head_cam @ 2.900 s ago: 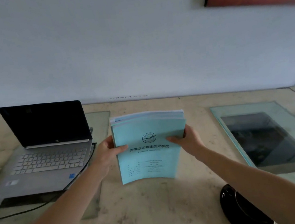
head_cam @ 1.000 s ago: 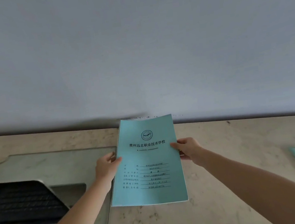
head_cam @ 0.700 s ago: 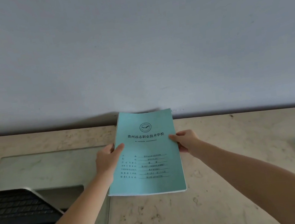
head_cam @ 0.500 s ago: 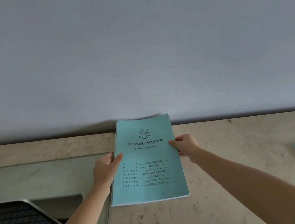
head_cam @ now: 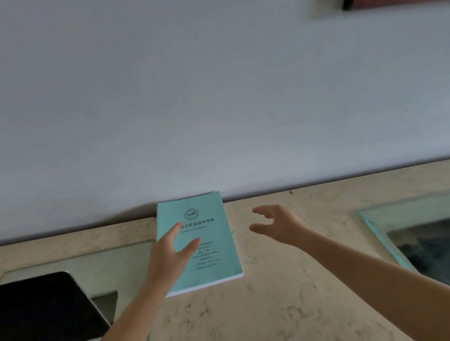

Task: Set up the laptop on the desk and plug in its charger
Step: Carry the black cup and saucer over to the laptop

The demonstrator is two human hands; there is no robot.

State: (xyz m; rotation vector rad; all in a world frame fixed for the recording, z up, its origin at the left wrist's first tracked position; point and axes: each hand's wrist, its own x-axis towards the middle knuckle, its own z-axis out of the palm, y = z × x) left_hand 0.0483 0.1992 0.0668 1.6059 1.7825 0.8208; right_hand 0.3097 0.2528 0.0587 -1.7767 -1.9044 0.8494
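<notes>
The left hand (head_cam: 172,254) and right hand (head_cam: 279,226) were held spread and empty; the booklet (head_cam: 220,266) was best left flat, clear of the laptop (head_cam: 30,313).

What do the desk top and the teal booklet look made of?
Desk top: looks like polished beige marble or stone, given mottled veining and dull sheen. Teal booklet: matte paper cover; white page edges show along its near side.

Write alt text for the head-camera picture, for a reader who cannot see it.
A teal booklet lies flat on a pale desk, against the wall. The left hand, open, is over its left side; the right hand, open and empty, is beside it, apart. An open, dark-screened laptop sits lower left.
</notes>
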